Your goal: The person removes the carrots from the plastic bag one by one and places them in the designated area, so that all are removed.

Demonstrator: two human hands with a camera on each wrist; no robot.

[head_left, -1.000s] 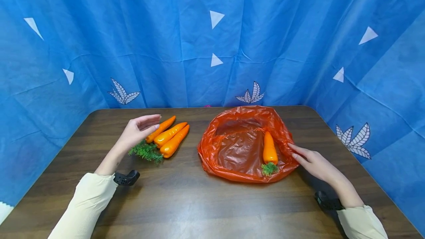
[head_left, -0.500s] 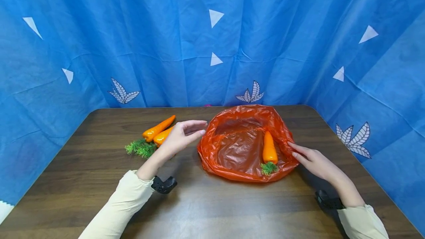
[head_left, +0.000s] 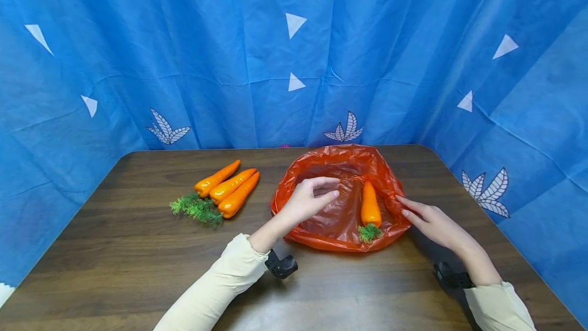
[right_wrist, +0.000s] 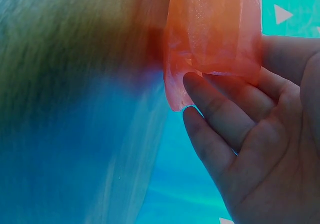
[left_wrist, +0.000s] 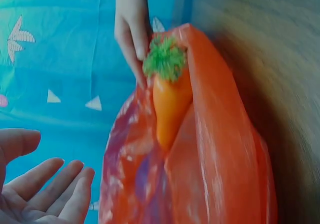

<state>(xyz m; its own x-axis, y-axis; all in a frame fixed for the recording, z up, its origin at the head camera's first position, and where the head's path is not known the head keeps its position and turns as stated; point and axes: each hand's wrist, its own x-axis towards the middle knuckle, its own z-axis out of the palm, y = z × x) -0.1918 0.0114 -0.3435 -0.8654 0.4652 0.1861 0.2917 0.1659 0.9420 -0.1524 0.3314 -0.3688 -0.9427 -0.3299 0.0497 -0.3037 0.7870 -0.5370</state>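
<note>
In the head view, my left hand [head_left: 312, 199] hovers over the left part of a red plastic bag [head_left: 287, 180], fingers relaxed and holding nothing. In the left wrist view its fingers [left_wrist: 70, 189] are spread apart beside the bag. One orange carrot [head_left: 370, 206] with a green top lies inside the bag, toward its right side. My right hand [head_left: 436, 226] holds the bag's right rim. The right wrist view has the red plastic [right_wrist: 220, 28] between the thumb and the fingers [right_wrist: 215, 103]; part of the grip is hidden behind the plastic.
Three more carrots [head_left: 231, 190] lie side by side at the left of the brown wooden table [head_left: 138, 249], their green tops [head_left: 197, 208] toward the person. A blue patterned curtain [head_left: 229, 55] stands behind the table and at its sides.
My left hand has moved right, from beside the three carrots to above the bag. The right hand has stayed at the bag's rim, and the carrots have not moved.
</note>
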